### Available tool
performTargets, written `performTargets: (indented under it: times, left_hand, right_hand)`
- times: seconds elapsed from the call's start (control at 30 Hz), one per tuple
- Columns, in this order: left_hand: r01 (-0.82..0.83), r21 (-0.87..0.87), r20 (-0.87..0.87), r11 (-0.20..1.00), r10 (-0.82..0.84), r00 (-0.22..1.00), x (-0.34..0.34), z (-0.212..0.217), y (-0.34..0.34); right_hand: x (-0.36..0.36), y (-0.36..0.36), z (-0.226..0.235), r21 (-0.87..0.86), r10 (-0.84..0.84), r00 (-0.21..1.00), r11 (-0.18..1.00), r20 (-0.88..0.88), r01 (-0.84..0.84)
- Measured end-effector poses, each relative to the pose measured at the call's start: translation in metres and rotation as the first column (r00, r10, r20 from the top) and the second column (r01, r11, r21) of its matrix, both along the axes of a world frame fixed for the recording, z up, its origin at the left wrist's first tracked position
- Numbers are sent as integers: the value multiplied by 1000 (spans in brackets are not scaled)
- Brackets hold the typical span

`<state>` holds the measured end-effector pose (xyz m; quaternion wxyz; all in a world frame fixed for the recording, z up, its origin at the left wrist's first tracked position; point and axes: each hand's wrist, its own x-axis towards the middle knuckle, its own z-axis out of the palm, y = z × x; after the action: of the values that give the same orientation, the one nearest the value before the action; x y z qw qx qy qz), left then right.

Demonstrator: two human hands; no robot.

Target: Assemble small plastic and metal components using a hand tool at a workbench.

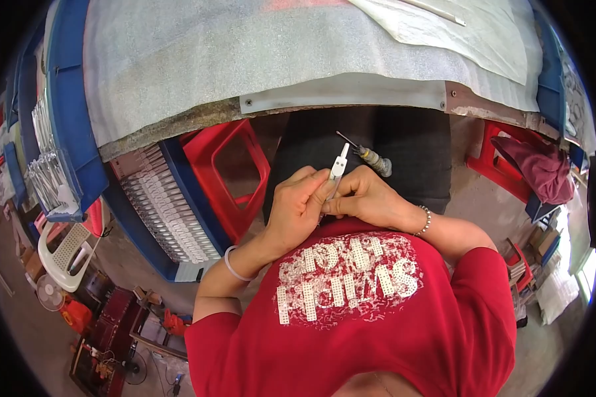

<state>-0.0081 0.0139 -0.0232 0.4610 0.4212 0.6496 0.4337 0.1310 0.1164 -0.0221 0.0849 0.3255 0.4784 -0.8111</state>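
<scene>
A slim silver metal tool (pixel 338 167) with a narrow tip and two dark dots near its head points away from me, held just above my lap. My left hand (pixel 299 204) grips its body between thumb and fingers. Close beside it, my right hand (pixel 372 198) is closed around the lower part, fingers pinched together. The tool's rear end is hidden by my fingers. Just beyond my right hand a screwdriver (pixel 375 161) with a worn, yellowish handle lies on my dark trousers, its thin shaft pointing up and left.
Ahead is a worktable covered with grey foam sheet (pixel 245 53), edged by a metal strip (pixel 344 92). A blue bin (pixel 136 241) on my left holds rows of metal parts (pixel 169 202). Red stools (pixel 212 155) flank me; a maroon cloth (pixel 543 169) hangs over the right one.
</scene>
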Motion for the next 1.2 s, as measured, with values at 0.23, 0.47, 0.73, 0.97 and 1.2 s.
performTargets:
  times: [0.23,0.47,0.73,0.97,1.2]
  left_hand:
    - [2,14,3,1000,-2,1000,0,-3,-4]
    - [2,17,15,1000,-2,1000,-1,-4,-9]
    - [91,-144,259,985,-51,965,-13,-4,-6]
    - [278,-232,956,932,166,240,-28,-32,2]
    - [163,-132,990,978,122,69,-32,-51,-9]
  right_hand:
    - [2,1,-2,1,83,996,997,30,-84]
    - [2,-1,0,-11,68,997,998,24,-68]
    - [-2,3,1,-10,86,996,996,17,-86]
    - [-3,2,-1,-317,2,999,948,35,9]
    - [15,20,23,788,-115,991,603,-65,122]
